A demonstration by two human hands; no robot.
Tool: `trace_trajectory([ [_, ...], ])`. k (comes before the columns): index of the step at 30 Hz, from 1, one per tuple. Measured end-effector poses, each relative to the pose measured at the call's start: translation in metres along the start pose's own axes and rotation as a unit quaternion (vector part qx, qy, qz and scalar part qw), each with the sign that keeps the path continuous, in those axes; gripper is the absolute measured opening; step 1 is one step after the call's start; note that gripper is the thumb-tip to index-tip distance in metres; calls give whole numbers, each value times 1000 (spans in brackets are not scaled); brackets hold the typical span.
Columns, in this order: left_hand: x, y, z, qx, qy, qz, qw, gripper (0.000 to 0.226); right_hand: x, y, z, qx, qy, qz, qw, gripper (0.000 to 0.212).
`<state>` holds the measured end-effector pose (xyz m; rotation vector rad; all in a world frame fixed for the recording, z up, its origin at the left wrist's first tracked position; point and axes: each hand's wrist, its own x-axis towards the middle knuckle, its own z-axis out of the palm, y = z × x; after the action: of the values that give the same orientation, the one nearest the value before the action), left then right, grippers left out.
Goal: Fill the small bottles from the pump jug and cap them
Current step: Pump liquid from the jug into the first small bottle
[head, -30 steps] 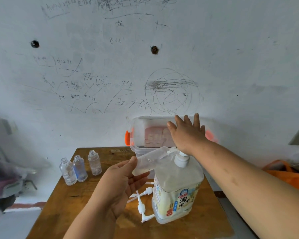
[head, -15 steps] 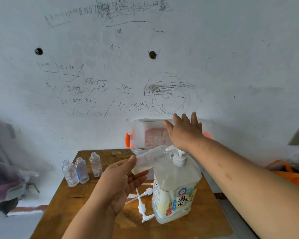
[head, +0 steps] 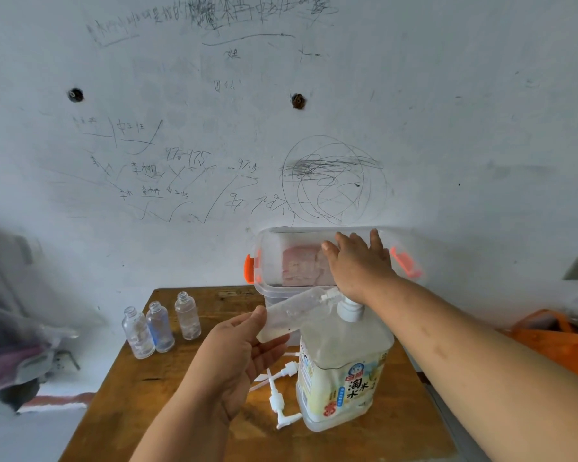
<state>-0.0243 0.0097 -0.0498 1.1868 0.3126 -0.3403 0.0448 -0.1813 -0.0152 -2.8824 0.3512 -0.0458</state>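
Little shift: left hand [head: 229, 356] grip holding small bottle [head: 289, 313] at pump jug [head: 342, 368] spout, right hand [head: 359, 265] flat, open atop.

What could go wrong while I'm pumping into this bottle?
The bottle is held tilted at the jug's spout by the left hand alone, so liquid could miss its narrow mouth and spill. The right hand pressing hard might shift the jug onto the loose pump caps beside it.

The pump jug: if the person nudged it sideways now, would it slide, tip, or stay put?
Probably stays put. The pump jug looks mostly full, so likely heavy, and its broad base sits flat on the wooden table. The right hand on the pump head also steadies it. A push up high might rock it.
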Motion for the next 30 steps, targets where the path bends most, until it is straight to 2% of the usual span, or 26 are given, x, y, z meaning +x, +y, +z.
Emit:
trace_trajectory([
  [8,-12,9,4,6,-4,10,1000,16,-5,-6,-23,-2,69,-13,998,68],
  [27,-5,3,3,6,4,-1,1000,19,4,2,4,-24,7,-13,1000,52],
  [30,-11,5,5,7,4,2,1000,16,-1,-2,-6,25,18,1,1000,58],
])
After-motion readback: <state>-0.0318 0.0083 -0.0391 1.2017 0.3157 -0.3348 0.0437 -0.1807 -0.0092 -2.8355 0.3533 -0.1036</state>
